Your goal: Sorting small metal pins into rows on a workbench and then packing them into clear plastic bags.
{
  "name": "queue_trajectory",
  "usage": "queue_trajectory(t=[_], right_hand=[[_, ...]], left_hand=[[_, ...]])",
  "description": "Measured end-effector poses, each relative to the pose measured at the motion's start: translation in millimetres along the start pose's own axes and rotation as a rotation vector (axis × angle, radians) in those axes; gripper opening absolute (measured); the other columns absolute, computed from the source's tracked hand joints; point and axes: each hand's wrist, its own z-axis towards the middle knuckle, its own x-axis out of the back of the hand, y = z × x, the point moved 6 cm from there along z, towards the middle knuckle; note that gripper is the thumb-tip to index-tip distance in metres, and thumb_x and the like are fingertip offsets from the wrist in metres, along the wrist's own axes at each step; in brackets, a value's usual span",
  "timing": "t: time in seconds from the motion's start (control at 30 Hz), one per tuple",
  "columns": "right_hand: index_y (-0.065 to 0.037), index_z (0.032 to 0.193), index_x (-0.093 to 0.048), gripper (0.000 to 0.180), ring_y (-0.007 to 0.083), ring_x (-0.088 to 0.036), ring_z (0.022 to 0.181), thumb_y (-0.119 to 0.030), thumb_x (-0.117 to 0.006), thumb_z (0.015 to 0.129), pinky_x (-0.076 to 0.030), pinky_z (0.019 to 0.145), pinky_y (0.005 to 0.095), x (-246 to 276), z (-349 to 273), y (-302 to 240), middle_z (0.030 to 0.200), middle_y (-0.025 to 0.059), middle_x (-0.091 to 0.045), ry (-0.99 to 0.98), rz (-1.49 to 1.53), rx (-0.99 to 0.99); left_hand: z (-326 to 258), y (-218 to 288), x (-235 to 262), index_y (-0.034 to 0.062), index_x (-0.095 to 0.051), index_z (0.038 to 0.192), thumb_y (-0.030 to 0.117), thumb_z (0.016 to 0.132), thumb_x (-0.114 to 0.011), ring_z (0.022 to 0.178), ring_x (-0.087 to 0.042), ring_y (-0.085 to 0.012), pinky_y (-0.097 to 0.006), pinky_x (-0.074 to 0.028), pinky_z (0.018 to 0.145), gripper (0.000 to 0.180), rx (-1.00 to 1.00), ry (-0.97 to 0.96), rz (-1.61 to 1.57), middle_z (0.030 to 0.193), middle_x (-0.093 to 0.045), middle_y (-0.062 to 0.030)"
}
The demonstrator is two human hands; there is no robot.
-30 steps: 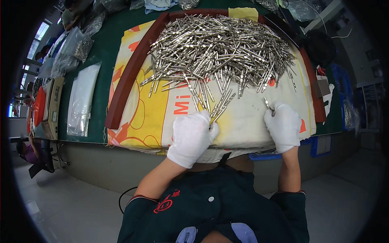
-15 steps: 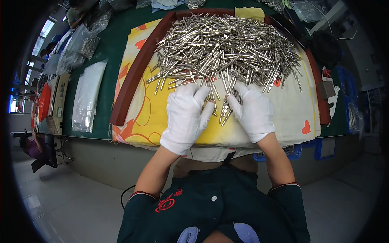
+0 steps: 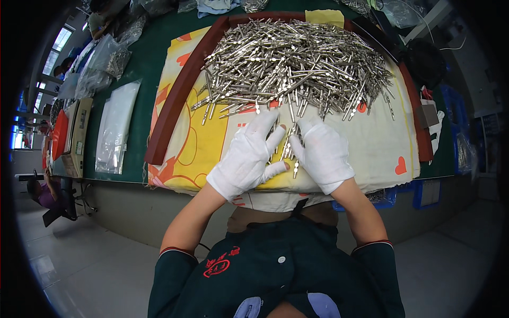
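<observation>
A large heap of slim, shiny metal pins with stepped shafts lies on a patterned yellow and white cloth. Nearer to me, a small cluster of the same metal pins sits between my two white-gloved hands. My left hand rests at the cluster's left side, its fingers and thumb spread apart and some bare fingertips showing. On the other side, my right hand lies low with fingers stretched out, its thumb side against the pins. Some pins are partly hidden by the fingers.
A dark red wooden frame borders the cloth on three sides. Clear plastic bags lie on the green table at left, beside a scale and a red tray. Blue crates stand low at right.
Both hands have drawn back toward me from the heap's edge, and a small cluster of pins has come along between them. My left fingers have spread wider.
</observation>
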Motion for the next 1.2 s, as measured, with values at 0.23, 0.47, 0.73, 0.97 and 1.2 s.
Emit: queue_trajectory(t=[0.23, 0.47, 0.73, 0.97, 1.2], right_hand=[[-0.007, 0.063, -0.061, 0.033, 0.0311, -0.063, 0.061, -0.033, -0.067, 0.082, -0.049, 0.054, 0.0431, 21, 10, 38, 0.066, 0.0127, -0.062, 0.167, 0.155, -0.244], [-0.005, 0.071, -0.066, 0.038, 0.0346, -0.066, 0.068, -0.042, -0.067, 0.079, -0.052, 0.062, 0.0446, 12, 36, 52, 0.069, 0.0168, -0.065, -0.077, -0.192, -0.29], [-0.006, 0.071, -0.069, 0.025, 0.0359, -0.066, 0.066, -0.026, -0.059, 0.083, -0.053, 0.061, 0.0464, 24, -6, 37, 0.07, 0.018, -0.066, -0.139, -0.144, -0.219], [-0.005, 0.069, -0.067, 0.037, 0.0355, -0.065, 0.061, -0.039, -0.062, 0.084, -0.051, 0.057, 0.045, 20, -13, 25, 0.065, 0.0169, -0.064, -0.238, 0.005, -0.252], [-0.005, 0.085, -0.059, 0.033, 0.0318, -0.064, 0.075, -0.031, -0.074, 0.073, -0.05, 0.063, 0.0428, 19, -31, 16, 0.078, 0.0136, -0.063, -0.222, 0.091, 0.054]], left_hand=[[-5, 2, -6, -0.0007, -0.038, 0.139, 0.072, 0.073, -0.06, 0.131, -0.036, -0.0445, -0.054, -0.031, 0.107, 0.101, 0.096, -0.009, -0.034, 0.142, -0.036, -0.0255], [34, 16, -14, -0.0031, -0.044, 0.136, 0.068, 0.061, -0.071, 0.132, -0.036, -0.0415, -0.053, -0.021, 0.112, 0.106, -0.005, 0.093, -0.018, 0.138, -0.042, -0.0264], [-3, 2, 25, -0.002, -0.047, 0.132, 0.06, 0.05, -0.081, 0.112, -0.046, -0.0353, -0.047, -0.035, 0.094, 0.108, 0.172, 0.186, 0.042, 0.123, -0.048, -0.0188], [-1, 6, -1, -0.0014, -0.041, 0.14, 0.069, 0.051, -0.077, 0.134, -0.032, -0.042, -0.052, -0.025, 0.109, 0.119, 0.215, -0.008, -0.042, 0.142, -0.036, -0.0264], [6, 17, -12, -0.0035, -0.043, 0.136, 0.062, 0.063, -0.072, 0.133, -0.034, -0.0416, -0.053, -0.022, 0.111, 0.103, 0.081, 0.027, -0.032, 0.139, -0.038, -0.0269]])
